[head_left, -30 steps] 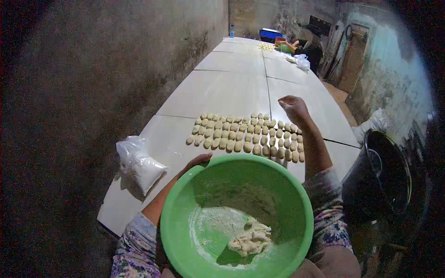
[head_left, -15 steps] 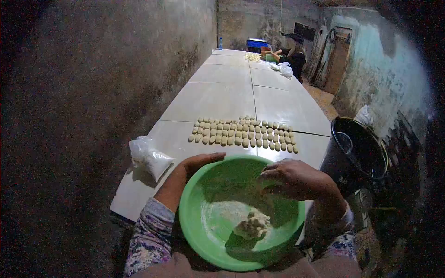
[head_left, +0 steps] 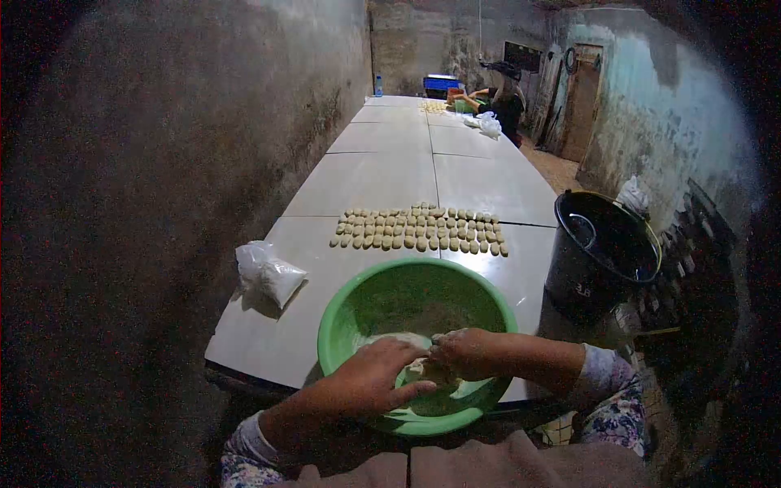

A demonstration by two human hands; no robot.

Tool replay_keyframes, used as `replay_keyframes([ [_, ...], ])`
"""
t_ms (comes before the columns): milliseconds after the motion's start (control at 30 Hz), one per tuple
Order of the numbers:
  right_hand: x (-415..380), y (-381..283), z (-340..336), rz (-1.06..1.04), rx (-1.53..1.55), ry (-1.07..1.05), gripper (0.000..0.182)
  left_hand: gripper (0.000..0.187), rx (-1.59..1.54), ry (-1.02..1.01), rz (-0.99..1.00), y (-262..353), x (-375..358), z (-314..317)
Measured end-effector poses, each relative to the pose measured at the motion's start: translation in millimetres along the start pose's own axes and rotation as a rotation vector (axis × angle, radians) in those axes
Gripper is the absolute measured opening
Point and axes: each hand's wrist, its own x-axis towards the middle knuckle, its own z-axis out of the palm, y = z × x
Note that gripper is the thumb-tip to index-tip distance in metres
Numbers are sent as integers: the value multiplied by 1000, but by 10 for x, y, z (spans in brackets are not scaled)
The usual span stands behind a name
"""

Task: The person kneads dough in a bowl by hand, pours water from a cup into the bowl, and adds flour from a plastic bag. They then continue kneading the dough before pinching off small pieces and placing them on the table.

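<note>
A green basin (head_left: 488, 305) stands at the table's near edge, with white flour (head_left: 366, 335) on its inside. Low in the basin lies a lump of pale dough (head_left: 419, 370), mostly covered by my hands. My left hand (head_left: 378, 374) reaches over the near left rim, thumb and fingers apart, its fingertips beside the dough. From the right, my right hand (head_left: 464, 354) has its fingers curled down onto the dough, close to the left fingertips.
Rows of small dough pieces (head_left: 419, 228) lie beyond the basin. A plastic bag of white powder (head_left: 272, 276) sits left on the table (head_left: 374, 183). A black bucket (head_left: 590, 268) stands at right. A person (head_left: 508, 102) works at the far end, near a blue crate (head_left: 440, 83).
My left hand has left the basin's far left rim and come down inside. My right hand has lowered from the right side onto the dough. The view has shifted slightly.
</note>
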Motion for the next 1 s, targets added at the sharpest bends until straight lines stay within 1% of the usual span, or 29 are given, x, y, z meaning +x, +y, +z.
replay_keyframes([
  [67,12,0,40,24,13,10,29,56,49,-5,-27,7,-101,146],
  [133,12,14,91,3,41,-10,28,60,40,101,-47,87,-143,201],
  [167,-15,18,122,-94,43,92,26,65,23,85,-79,152,-149,177],
  [200,-37,11,143,-191,45,193,25,65,22,84,-80,162,-155,203],
  [233,-45,-35,118,-192,45,191,25,66,45,137,-91,158,-159,235],
  [267,-49,-98,70,-140,31,138,25,68,70,192,-101,147,-157,262],
  [300,-58,-152,20,-89,15,87,25,72,90,251,-56,126,-147,281],
  [333,-70,-179,-11,-87,11,88,25,72,91,254,-53,135,-134,293],
  [400,-104,-246,-61,-161,14,219,26,72,112,234,-112,175,-99,310],
  [433,-149,-303,-99,-77,104,214,28,72,113,230,-111,211,-89,291],
  [467,-200,-368,-155,-77,108,219,28,72,17,74,-245,260,-84,254],
  [500,-248,-424,-214,-95,196,257,29,73,-78,-82,-377,314,-78,216],
  [533,-274,-445,-240,-113,283,293,31,73,-76,-84,-378,354,-83,193],
  [600,-235,-393,-144,-121,256,315,32,77,-126,-14,-332,402,-103,168],
  [633,-216,-376,-115,-129,225,336,33,77,-126,-13,-335,330,-97,223],
  [667,-219,-364,-107,-132,225,336,33,74,-129,56,-275,195,-86,322],
  [700,-239,-405,-171,-95,302,318,34,71,-131,124,-216,203,-66,322],
  [733,-264,-435,-221,-56,382,299,35,71,-132,120,-218,224,-72,307],
  [767,-296,-440,-261,-54,386,300,35,65,-130,118,-200,259,-76,268],
  [800,-331,-431,-301,9,417,273,35,59,-128,116,-181,302,-69,226],
  [833,-357,-423,-315,70,446,246,35,45,-42,165,-155,249,-106,273],
  [867,-383,-411,-305,70,448,248,35,45,-41,163,-156,272,-107,268],
  [933,-438,-367,-292,-25,520,245,33,40,-78,141,-218,346,-119,246],
  [967,-452,-338,-293,-27,519,243,33,38,-64,148,-205,350,-130,246],
  [1000,-465,-303,-297,-21,539,180,33,38,-66,148,-208,357,-135,250],
])
